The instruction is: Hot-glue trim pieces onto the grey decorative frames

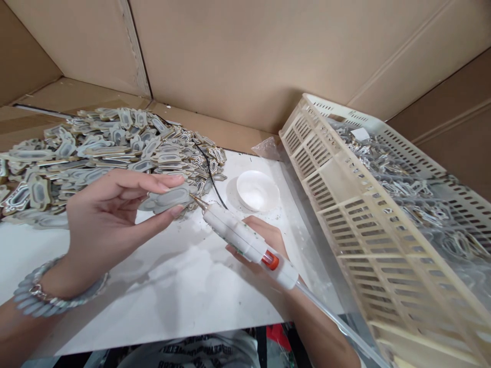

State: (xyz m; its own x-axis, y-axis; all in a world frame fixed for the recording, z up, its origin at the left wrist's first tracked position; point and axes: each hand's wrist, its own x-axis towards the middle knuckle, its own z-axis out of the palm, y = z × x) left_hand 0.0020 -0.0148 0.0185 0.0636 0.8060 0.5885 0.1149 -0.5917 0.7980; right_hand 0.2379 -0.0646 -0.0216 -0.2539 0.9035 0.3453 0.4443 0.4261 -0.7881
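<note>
My left hand pinches a flat grey plate with a wavy outline between thumb and fingers, above the table. In my right hand is a white hot glue gun, its metal nozzle pointing up and left. The nozzle tip meets the right end of the grey plate, though I cannot tell whether it presses on it. A clear glue stick runs out of the back of the gun. My right fingers are mostly hidden behind the gun body.
A large heap of similar grey and gold-edged plates covers the table's left and back. Beyond the gun sits a small white bowl. A cream plastic crate with bagged metal-looking pieces stands at right. Cardboard walls enclose the back; a black cord crosses the heap.
</note>
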